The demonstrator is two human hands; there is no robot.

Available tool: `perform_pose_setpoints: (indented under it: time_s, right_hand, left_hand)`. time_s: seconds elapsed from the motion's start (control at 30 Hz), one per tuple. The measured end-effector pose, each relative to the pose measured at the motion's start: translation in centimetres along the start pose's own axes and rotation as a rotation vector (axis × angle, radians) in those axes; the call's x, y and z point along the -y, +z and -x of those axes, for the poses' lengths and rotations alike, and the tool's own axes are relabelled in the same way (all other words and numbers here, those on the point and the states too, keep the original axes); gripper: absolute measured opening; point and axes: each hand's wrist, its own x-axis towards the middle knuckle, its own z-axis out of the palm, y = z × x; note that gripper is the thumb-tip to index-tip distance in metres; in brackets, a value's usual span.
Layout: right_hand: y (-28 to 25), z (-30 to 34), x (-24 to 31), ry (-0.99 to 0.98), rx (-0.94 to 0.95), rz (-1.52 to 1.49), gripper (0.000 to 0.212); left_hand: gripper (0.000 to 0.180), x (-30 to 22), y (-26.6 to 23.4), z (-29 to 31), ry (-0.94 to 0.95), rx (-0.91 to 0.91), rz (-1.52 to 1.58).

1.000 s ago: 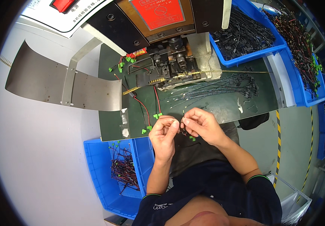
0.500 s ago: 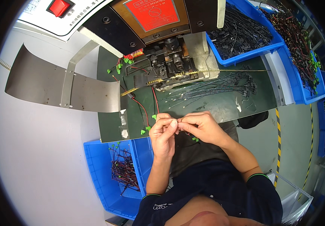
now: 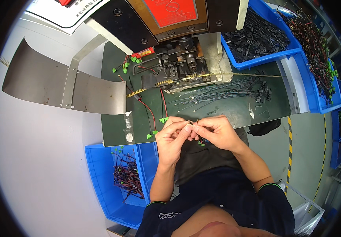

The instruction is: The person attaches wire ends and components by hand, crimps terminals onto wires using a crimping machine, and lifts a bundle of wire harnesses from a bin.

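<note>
At the bench's front edge, my left hand (image 3: 172,138) and my right hand (image 3: 221,133) meet fingertip to fingertip. Both are closed in a pinch on thin wires, whose ends are mostly hidden by my fingers. Below my right fingers hangs a small green connector (image 3: 201,143) with dark and red wire, seemingly part of the same wire lead. Just beyond my left hand, red and black leads with green connectors (image 3: 163,119) lie on the green bench top (image 3: 225,111). Farther back stands a crimping press (image 3: 188,59) with a yellowish terminal strip (image 3: 135,93) running through it.
Dark cables (image 3: 233,91) lie in a bundle right of the press. Blue bins of black cables (image 3: 255,37) and red-black leads (image 3: 310,47) stand at the right. A blue bin (image 3: 99,177) holds leads at lower left. A curved metal guide (image 3: 95,94) juts left.
My hands have shifted slightly right against the bench, still pinching the wires. A dark wire end now shows above my right fingertips. The whole view has tilted a little.
</note>
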Motion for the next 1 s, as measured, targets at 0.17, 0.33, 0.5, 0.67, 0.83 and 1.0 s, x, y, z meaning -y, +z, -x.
perform_pose_setpoints:
  time_s: [0.17, 0.33, 0.5, 0.67, 0.83, 1.0]
  right_hand:
    - [-0.1, 0.1, 0.3, 0.018, 0.009, -0.005, 0.018]
    - [-0.1, 0.2, 0.2, -0.002, 0.005, 0.007, 0.018]
    - [0.1, 0.2, -0.2, -0.017, -0.036, 0.004, 0.016]
    - [0.0, -0.4, -0.7, 0.009, -0.29, -0.099, 0.018]
    - [-1.3, -1.6, 0.4, 0.066, -0.309, -0.062, 0.02]
    - [-1.7, -4.2, 0.6, 0.066, -0.344, -0.127, 0.02]
  left_hand:
    - [0.012, 0.3, -0.2, 0.1, 0.022, 0.001, -0.007]
    - [0.013, 0.0, -0.2, 0.0, 0.032, 0.016, -0.035]
    - [0.014, 0.3, -0.2, 0.2, 0.02, -0.028, -0.026]
    - [0.017, 0.3, -0.6, 0.4, 0.169, -0.065, -0.137]
    - [0.026, -0.9, -3.3, -2.5, 0.262, -0.275, -0.925]
    - [0.045, -0.1, -5.7, -6.0, 0.162, -0.195, -1.45]
